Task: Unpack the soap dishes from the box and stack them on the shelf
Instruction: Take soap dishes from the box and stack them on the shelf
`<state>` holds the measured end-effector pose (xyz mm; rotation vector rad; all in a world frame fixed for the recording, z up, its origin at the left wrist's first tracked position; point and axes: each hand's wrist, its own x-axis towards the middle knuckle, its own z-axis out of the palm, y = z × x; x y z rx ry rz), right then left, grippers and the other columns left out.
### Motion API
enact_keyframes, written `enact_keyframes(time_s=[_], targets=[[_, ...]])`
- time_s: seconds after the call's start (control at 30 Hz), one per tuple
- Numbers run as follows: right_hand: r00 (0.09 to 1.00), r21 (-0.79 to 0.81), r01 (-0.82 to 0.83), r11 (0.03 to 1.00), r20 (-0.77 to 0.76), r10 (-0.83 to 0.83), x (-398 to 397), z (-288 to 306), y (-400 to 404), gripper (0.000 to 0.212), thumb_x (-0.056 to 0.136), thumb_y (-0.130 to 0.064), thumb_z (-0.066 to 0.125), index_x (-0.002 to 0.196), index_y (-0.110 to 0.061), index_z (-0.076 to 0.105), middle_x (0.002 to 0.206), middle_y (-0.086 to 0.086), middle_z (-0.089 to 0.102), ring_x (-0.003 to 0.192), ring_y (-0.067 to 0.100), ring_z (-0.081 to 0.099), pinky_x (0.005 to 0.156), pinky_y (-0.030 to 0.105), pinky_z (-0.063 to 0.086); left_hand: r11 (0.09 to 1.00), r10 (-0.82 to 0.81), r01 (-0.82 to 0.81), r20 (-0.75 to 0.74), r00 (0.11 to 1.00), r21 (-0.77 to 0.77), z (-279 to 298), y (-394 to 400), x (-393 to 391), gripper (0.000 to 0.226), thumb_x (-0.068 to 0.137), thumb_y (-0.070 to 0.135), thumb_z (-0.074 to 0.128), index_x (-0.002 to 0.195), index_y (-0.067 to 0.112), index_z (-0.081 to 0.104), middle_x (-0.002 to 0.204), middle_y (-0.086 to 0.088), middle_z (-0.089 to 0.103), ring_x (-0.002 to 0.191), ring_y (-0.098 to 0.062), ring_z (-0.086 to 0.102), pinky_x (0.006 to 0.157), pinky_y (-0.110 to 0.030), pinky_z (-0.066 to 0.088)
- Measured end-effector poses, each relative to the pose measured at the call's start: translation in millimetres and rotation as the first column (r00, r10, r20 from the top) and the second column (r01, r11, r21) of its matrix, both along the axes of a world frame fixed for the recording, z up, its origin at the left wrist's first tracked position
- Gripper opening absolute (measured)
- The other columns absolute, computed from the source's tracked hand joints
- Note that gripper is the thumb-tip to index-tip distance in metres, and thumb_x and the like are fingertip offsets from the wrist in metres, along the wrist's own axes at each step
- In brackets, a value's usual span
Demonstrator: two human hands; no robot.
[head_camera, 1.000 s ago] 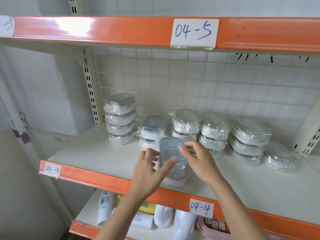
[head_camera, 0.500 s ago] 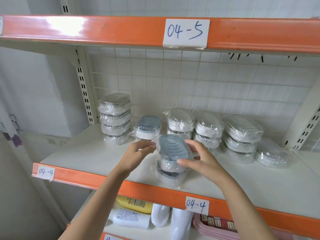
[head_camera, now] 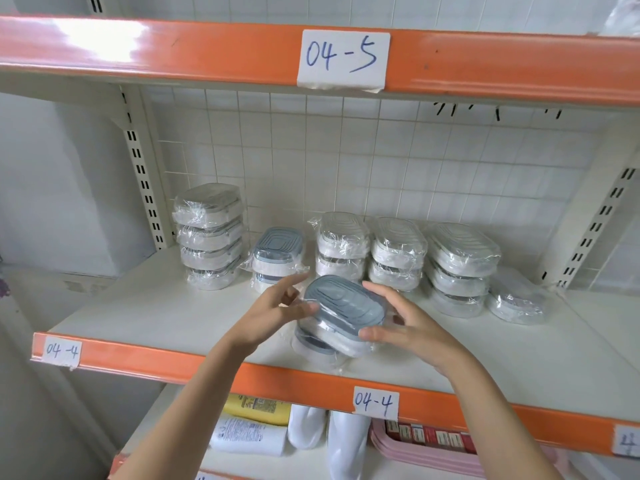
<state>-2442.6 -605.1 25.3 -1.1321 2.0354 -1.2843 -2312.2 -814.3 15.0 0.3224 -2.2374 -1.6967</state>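
A blue-grey lidded soap dish (head_camera: 344, 306), wrapped in clear plastic, lies tilted on top of another wrapped dish (head_camera: 313, 344) near the front of the white shelf board (head_camera: 145, 317). My right hand (head_camera: 401, 323) grips its right end, thumb on the front rim. My left hand (head_camera: 277, 311) touches its left end with fingers spread. Behind stand several stacks of wrapped dishes: a tall white stack (head_camera: 209, 237), a blue-lidded stack (head_camera: 277, 258), and white stacks (head_camera: 341, 247) (head_camera: 398, 252) (head_camera: 460, 268). No box is in view.
A single wrapped dish (head_camera: 516, 301) lies at the far right. The orange shelf beam (head_camera: 138, 363) carries "04-4" labels; the upper beam (head_camera: 173, 53) reads "04-5". Below are bottles (head_camera: 249, 434), white containers (head_camera: 346, 441) and pink trays (head_camera: 426, 452). Slotted uprights flank the bay.
The top dish has settled lower and tilted to the right on the front stack. My left hand has opened and slid to its left end; my right hand stays on it.
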Motion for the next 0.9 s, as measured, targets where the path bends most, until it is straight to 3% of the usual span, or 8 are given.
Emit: enact_keyframes(time_s=[0.07,0.17,0.3,0.4,0.5,0.6,0.73,0.9], targets=[[0.997,0.010,-0.070,0.997,0.031,0.070,-3,2,-7,0.084,0.054,-0.053,0.083,0.128,-0.051,0.042,0.142,-0.020,0.040,0.131,0.001,0.038,0.108,0.028,0.032,0.997,-0.058,0.060,0.033,0.998,-0.042,0,-5,11,0.064,0.061,0.042,0.076,0.121,0.030,0.057,0.102,-0.011,0.052,0.094,-0.015,0.053,0.088,-0.029,0.045],[0.995,0.010,-0.091,0.996,0.044,0.091,-2,8,-24,0.082,0.059,-0.040,0.085,0.129,-0.032,0.043,0.135,-0.012,0.050,0.119,-0.003,0.050,0.097,0.019,0.039,1.000,-0.023,0.023,0.021,1.000,0.005,-1,-16,22,0.072,0.051,0.036,0.079,0.115,0.015,0.053,0.118,-0.003,0.055,0.106,-0.005,0.056,0.080,-0.019,0.045],[0.987,0.016,0.061,0.998,-0.151,-0.057,7,6,-40,0.076,0.055,-0.060,0.072,0.120,-0.028,0.048,0.126,-0.010,0.054,0.116,0.004,0.051,0.103,0.027,0.040,0.998,0.048,-0.047,-0.017,0.999,0.043,-3,-20,32,0.068,0.054,0.019,0.081,0.109,0.009,0.043,0.127,0.012,0.046,0.101,0.011,0.056,0.071,-0.011,0.047],[0.964,-0.012,0.096,0.995,-0.247,-0.096,17,-2,-45,0.061,0.067,-0.062,0.064,0.115,-0.025,0.055,0.119,-0.011,0.058,0.111,0.003,0.054,0.100,0.026,0.042,0.991,0.136,-0.135,-0.059,0.989,0.026,-6,-21,44,0.085,0.044,0.033,0.085,0.114,0.016,0.039,0.125,0.011,0.049,0.108,0.001,0.052,0.070,-0.006,0.044],[0.927,0.011,0.090,0.996,-0.368,-0.080,20,-12,-48,0.045,0.082,-0.051,0.060,0.116,-0.021,0.058,0.114,-0.014,0.055,0.110,0.002,0.049,0.093,0.019,0.036,0.968,0.248,-0.250,-0.163,0.955,0.010,0,-18,51,0.098,0.041,0.039,0.082,0.125,0.020,0.034,0.121,0.009,0.050,0.102,0.009,0.050,0.069,-0.002,0.041],[0.874,0.002,0.088,0.996,-0.480,-0.076,17,-19,-52,0.028,0.088,-0.035,0.061,0.110,-0.017,0.062,0.110,-0.012,0.052,0.112,0.005,0.047,0.089,0.014,0.029,0.890,0.449,-0.451,-0.279,0.849,0.058,21,-22,37,0.095,0.045,0.038,0.081,0.127,0.016,0.039,0.116,0.009,0.048,0.092,0.016,0.050,0.074,-0.007,0.044],[0.846,0.026,0.085,0.996,-0.530,-0.058,17,-20,-54,0.024,0.091,-0.029,0.058,0.112,-0.019,0.062,0.116,-0.011,0.051,0.114,0.005,0.044,0.088,0.011,0.024,0.690,0.674,-0.717,-0.275,0.686,-0.099,43,-41,-12,0.092,0.041,0.060,0.072,0.117,0.015,0.044,0.118,-0.003,0.045,0.115,-0.022,0.042,0.100,-0.038,0.038],[0.840,0.044,0.082,0.996,-0.540,-0.045,18,-18,-53,0.024,0.091,-0.030,0.057,0.112,-0.020,0.061,0.117,-0.012,0.049,0.115,0.007,0.043,0.092,0.014,0.027,0.490,0.804,-0.803,-0.179,0.566,-0.339,45,-45,-62,0.085,0.062,0.045,0.080,0.120,0.000,0.038,0.126,-0.015,0.041,0.119,-0.032,0.033,0.099,-0.039,0.027]])
